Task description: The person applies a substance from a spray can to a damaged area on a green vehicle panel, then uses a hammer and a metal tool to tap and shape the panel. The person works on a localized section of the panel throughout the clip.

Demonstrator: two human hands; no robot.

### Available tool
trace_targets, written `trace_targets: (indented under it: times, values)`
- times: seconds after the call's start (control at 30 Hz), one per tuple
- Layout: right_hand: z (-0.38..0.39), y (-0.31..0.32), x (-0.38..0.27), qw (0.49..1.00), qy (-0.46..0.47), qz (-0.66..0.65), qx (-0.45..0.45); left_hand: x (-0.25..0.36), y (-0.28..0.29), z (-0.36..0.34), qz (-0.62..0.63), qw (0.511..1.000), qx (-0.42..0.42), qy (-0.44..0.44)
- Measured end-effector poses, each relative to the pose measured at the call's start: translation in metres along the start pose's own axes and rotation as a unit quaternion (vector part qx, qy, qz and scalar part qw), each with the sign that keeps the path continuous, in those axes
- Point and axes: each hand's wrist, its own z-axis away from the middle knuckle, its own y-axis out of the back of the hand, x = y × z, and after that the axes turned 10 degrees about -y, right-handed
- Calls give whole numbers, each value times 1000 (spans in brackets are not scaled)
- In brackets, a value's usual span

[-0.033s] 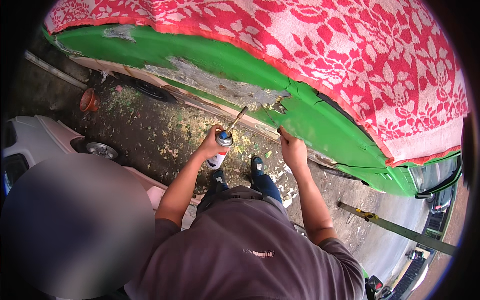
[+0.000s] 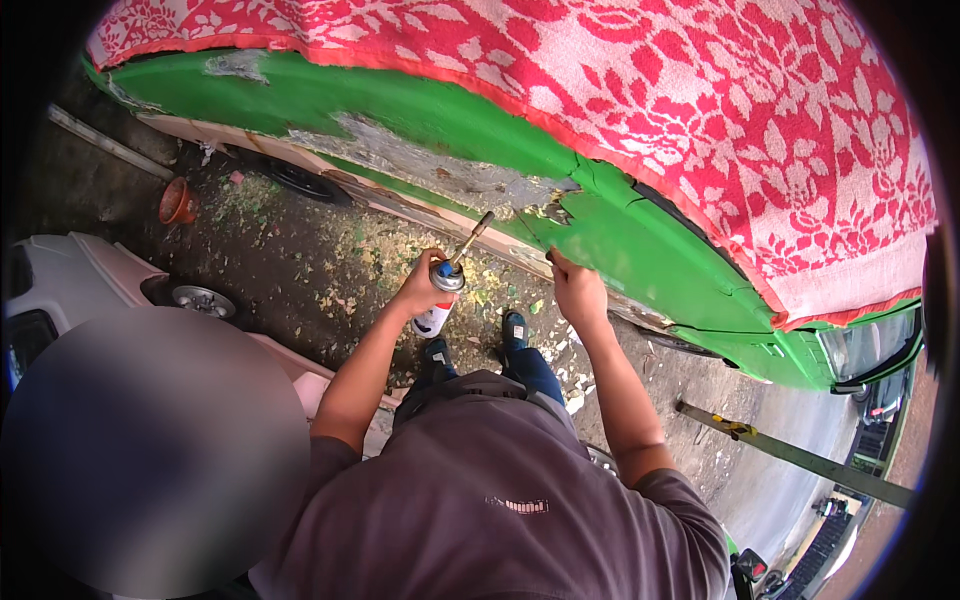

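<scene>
My left hand (image 2: 420, 288) is wrapped round a gas torch (image 2: 447, 277), a canister with a blue valve and a brass nozzle tilted up to the right. The nozzle tip is near the lower edge of a green car body panel (image 2: 400, 115). In my right hand (image 2: 580, 293), closed fingers grip a thin scraper-like tool (image 2: 550, 256) with a dark end; its exact kind is hard to make out. It points at ragged, lifted green paint (image 2: 560, 208). Left of there, a long stripped patch (image 2: 420, 165) shows bare grey.
A red-and-pink floral cloth (image 2: 700, 120) covers the car's top. Paint flakes litter the floor (image 2: 330, 255). An orange bucket (image 2: 178, 202) and a pale vehicle (image 2: 95, 270) stand at left. A post (image 2: 800, 455) crosses the right side. A blurred disc hides the lower left.
My right hand and its tool have shifted slightly left and up along the panel. The left hand and the torch stay nearly in place.
</scene>
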Motion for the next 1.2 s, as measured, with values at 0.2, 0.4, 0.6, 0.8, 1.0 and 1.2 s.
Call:
trace_targets:
  times: [0.2, 0.4, 0.6, 0.8, 1.0, 1.2]
  values:
    - [-7, -9, 2, 999, 21, -7, 32, 2, 6, -8, 2, 1000, 3, 6]
    - [-4, -10, 3, 999, 15, -24, 17, -10, 10, -14, -19, 1000, 0, 9]
    - [-12, -15, -1, 999, 10, -36, -2, -4, 14, -16, -25, 999, -12, 28]
    - [-20, -33, -3, 999, 22, -30, 11, 0, 9, -22, -46, 999, -15, 16]
    - [-15, -31, -11, 998, -47, 2, -39, -11, 12, -22, 1, 1000, -19, 15]
    - [-8, -37, 0, 999, -2, -41, 29, 4, 13, -20, -44, 998, -29, 47]
